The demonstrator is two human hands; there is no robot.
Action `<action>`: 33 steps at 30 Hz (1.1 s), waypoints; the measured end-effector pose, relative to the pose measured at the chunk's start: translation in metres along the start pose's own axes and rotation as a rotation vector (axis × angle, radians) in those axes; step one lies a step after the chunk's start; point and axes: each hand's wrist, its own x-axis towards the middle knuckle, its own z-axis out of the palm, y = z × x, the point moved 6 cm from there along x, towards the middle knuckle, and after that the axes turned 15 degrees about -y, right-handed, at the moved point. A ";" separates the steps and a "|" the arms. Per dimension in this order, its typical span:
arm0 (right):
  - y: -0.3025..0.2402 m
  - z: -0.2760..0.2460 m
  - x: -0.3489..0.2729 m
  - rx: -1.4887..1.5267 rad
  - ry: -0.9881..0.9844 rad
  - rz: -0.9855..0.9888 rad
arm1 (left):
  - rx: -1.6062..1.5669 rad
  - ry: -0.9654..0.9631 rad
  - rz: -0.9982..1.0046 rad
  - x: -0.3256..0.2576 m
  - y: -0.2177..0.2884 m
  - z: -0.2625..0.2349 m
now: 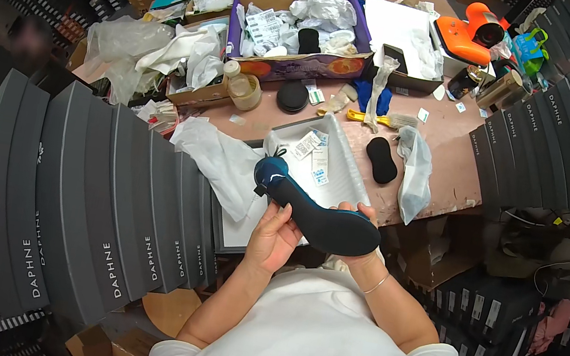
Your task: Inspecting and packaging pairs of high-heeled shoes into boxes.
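A dark blue shoe with a black sole (323, 223) is tilted sole-up between my two hands. My left hand (274, 239) closes on its middle near the strap, with the thumb against the sole's edge. My right hand (363, 247) grips the broad toe end, its fingers partly hidden behind the shoe. Beneath the shoe, an open shoe box (350, 161) lined with white paper holds small printed packets (319, 159). White tissue paper (216, 158) spills beside the box on the left.
Tall stacks of grey shoe boxes stand at left (82, 180) and right (564, 128). On the table lie a black brush-like pad (381, 160), a yellow-handled brush (379, 120), a bottle (240, 85) and a round black tin (292, 96). Behind stands a paper-filled purple carton (296, 71).
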 end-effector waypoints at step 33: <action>-0.247 -0.106 -0.093 -2.243 1.254 0.312 | 2.024 -0.481 -0.104 0.087 -0.034 -0.060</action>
